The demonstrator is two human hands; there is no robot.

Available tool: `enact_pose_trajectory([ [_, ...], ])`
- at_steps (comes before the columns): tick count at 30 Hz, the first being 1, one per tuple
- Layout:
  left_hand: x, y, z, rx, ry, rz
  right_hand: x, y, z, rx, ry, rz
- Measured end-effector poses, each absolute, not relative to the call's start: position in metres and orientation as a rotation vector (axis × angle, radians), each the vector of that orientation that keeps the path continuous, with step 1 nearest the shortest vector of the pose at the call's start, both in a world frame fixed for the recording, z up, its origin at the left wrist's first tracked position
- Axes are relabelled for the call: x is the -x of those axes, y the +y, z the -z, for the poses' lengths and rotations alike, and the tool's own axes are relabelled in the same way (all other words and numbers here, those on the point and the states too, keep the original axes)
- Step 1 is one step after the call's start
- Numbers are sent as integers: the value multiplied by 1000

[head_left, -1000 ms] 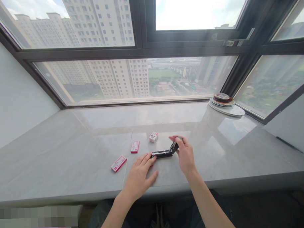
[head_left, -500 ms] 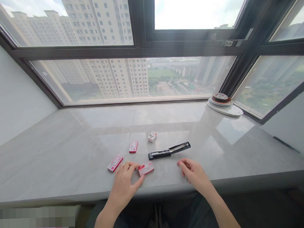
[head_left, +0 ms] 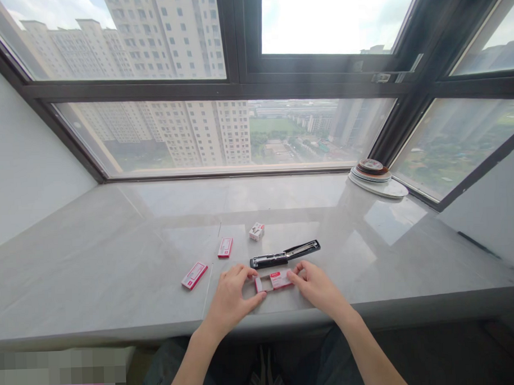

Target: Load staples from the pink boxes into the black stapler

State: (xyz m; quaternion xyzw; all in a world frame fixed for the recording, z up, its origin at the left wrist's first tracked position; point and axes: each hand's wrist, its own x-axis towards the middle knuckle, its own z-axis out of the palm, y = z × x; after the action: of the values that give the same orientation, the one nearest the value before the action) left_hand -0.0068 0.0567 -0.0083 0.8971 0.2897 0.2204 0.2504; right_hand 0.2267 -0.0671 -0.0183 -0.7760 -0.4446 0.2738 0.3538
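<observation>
A small red-and-white staple box [head_left: 281, 278] is slid partly open, low over the counter near its front edge. My left hand [head_left: 233, 294] has thumb and fingers around the left end of its pale inner tray. At the other end, my right hand [head_left: 319, 288] pinches the printed sleeve. Just beyond the box lies a black stapler [head_left: 284, 254], its top arm swung fully back so the metal channel shows. To the left rest two closed red-and-white boxes, the nearer box [head_left: 194, 275] and the farther box [head_left: 226, 247]. A small white carton [head_left: 256, 231] stands behind the stapler.
The pale glossy stone counter [head_left: 116, 265] ends at a rounded front edge close to my wrists. A stack of plates [head_left: 377, 180] sits in the far right corner beside the window frame. Large windows rise behind the counter.
The staple box has moved right, and its inner tray now sticks out of the sleeve. My left hand followed it rightward; my right hand moved left and took hold of the sleeve.
</observation>
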Motion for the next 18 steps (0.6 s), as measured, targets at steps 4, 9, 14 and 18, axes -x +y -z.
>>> enact_pose_trajectory([
  [4, 7, 58, 12, -2416, 860, -665, -213, -59, -2, 1986, -1230, -432],
  [9, 1, 58, 14, -2468, 888, -668, -189, -27, 0, 1756, -1220, -741],
  [14, 1, 57, 15, -2478, 908, -648, -178, -3, 19, 1624, -963, -934],
  [18, 3, 58, 14, -2496, 852, -616, -172, 2, 9, 1600, -1075, -812],
])
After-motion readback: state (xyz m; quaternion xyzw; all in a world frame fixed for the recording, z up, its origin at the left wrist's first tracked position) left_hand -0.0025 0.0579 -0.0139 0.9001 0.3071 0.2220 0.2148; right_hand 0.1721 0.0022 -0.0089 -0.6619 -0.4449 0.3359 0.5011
